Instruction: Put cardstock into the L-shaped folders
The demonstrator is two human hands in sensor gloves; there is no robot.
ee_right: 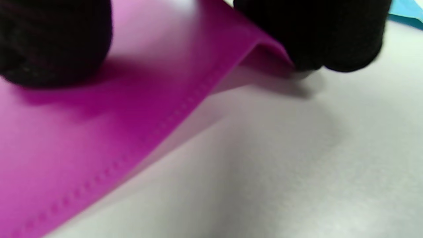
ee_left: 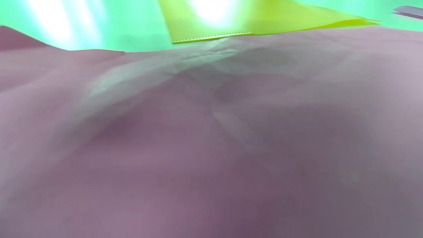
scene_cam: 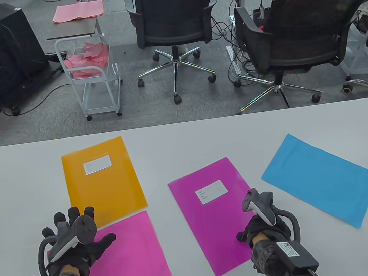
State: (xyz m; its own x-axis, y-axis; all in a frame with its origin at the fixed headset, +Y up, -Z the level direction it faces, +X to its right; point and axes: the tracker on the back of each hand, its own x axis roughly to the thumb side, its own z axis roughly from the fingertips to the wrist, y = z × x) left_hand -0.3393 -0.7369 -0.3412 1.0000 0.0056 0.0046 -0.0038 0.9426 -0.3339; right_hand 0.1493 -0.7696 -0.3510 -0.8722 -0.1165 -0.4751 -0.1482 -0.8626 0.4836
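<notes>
A pink cardstock sheet (scene_cam: 128,257) lies at the near left, its top edge meeting an orange labelled folder (scene_cam: 103,179). My left hand (scene_cam: 77,226) rests with fingers spread over the sheet's upper left corner and the folder's lower edge. The left wrist view is filled by the blurred pink sheet (ee_left: 211,148), with the folder (ee_left: 264,16) beyond it. A magenta labelled folder (scene_cam: 214,215) lies in the middle. My right hand (scene_cam: 253,227) pinches its right edge. In the right wrist view that edge (ee_right: 257,49) is raised off the table between the thumb (ee_right: 49,43) and fingers (ee_right: 314,33). A blue cardstock sheet (scene_cam: 321,179) lies at the right.
The white table (scene_cam: 14,187) ends at a far edge about halfway up the table view. Beyond it stand two black office chairs (scene_cam: 170,11) and a small white cart (scene_cam: 91,75) holding pink sheets. A corner of the blue sheet (ee_right: 406,10) shows by my right fingers.
</notes>
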